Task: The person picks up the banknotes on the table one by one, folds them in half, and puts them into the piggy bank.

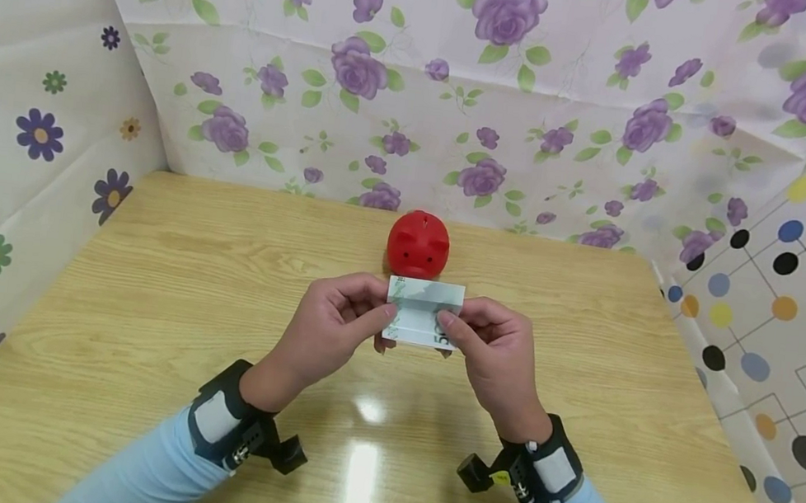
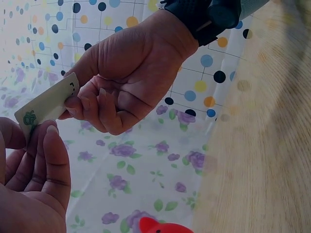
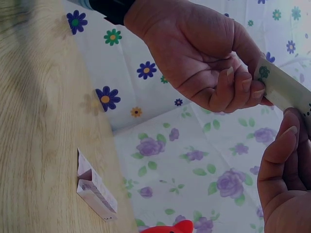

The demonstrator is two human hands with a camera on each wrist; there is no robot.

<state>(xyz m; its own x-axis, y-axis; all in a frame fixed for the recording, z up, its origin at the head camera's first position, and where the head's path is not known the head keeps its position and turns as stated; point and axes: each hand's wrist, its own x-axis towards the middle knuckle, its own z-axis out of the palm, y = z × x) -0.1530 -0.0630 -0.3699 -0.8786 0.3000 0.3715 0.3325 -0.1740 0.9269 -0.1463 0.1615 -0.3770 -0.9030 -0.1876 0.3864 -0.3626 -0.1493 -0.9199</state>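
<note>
Both hands hold a pale banknote (image 1: 420, 312) with green print and a "50" at its right corner, stretched level above the table. Crosswise creases run over it. My left hand (image 1: 337, 316) pinches the left end, thumb on top and fingers beneath. At the right end, my right hand (image 1: 496, 348) pinches it the same way. The left wrist view shows the underside of the note (image 2: 48, 103) between the fingertips of both hands. Just beyond the note, a red piggy bank (image 1: 418, 241) stands facing me, a slot on its top.
A folded pinkish paper, like another note (image 3: 97, 194), stands on the wooden table (image 1: 169, 275) in the right wrist view; the head view hides it. Floral sheeting (image 1: 357, 130) hangs behind the table, with a dotted sheet (image 1: 760, 325) at the right and a daisy-patterned one (image 1: 45, 186) at the left.
</note>
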